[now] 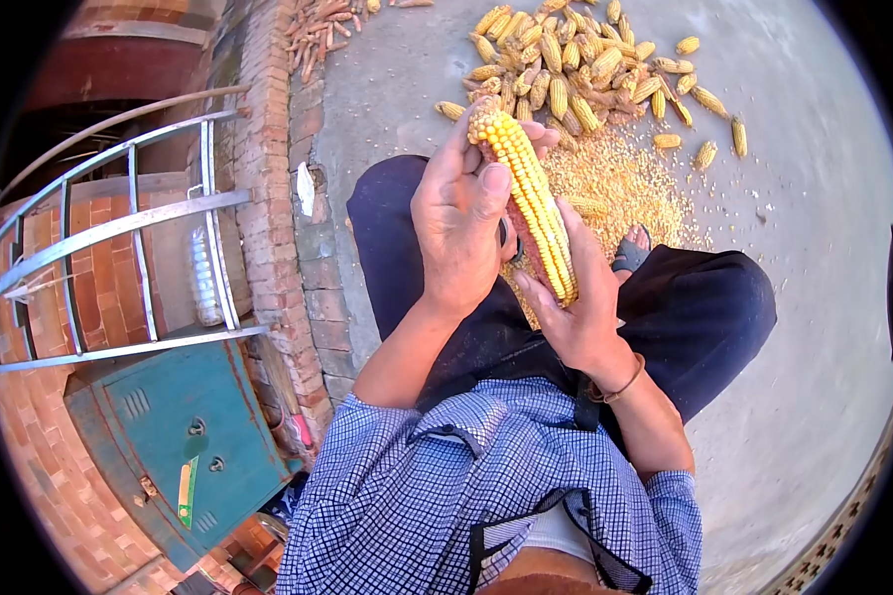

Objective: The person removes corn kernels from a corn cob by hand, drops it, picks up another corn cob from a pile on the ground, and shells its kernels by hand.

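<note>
Here, left hand [461, 223] and right hand [587, 315] around a corncob [533, 203], above grey floor [814, 238] beside brickwork [271, 198].

Corn ear [534, 198] partly hidden by hands [458, 220], corn pile [575, 64] cropped above

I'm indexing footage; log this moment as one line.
left hand: holds corn cob, far end | right hand: holds near end | cob: partly stripped | ground: loose kernels, heaped cobs
</note>
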`<state>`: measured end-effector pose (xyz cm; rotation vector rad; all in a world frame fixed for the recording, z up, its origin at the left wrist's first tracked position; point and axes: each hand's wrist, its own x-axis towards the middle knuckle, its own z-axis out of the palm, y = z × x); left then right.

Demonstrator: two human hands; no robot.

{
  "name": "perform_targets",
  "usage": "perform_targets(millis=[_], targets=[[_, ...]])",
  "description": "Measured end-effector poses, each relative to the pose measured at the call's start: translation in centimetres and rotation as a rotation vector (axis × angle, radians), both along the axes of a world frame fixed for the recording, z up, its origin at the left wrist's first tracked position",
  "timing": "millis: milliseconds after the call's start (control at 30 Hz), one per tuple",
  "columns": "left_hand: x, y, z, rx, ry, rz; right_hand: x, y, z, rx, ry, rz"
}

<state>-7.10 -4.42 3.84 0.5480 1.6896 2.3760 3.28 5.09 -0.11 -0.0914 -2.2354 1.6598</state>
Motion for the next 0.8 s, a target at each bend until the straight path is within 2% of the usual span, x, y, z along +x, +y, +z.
perform_targets(millis=[233,467,500,800], targets=[[0.1,0.7,0.4,0.039,-0.027,-0.038,0.4,0.3,0.1,0.023,0.094,0.056],[1.3,1.9,0.0,0.083,-0.105,-0.055,0.5,-0.1,-0.4,-0.313,0.111,0.216],[1.5,2.0,0.0,0.078,-0.103,-0.044,0.5,-0.2,0.1,-0.472,0.042,0.268],[1.7,2.5,0.1,0.01,-0.056,-0.064,0.5,-0.7,-0.4,-0.441,0.134,0.231]])
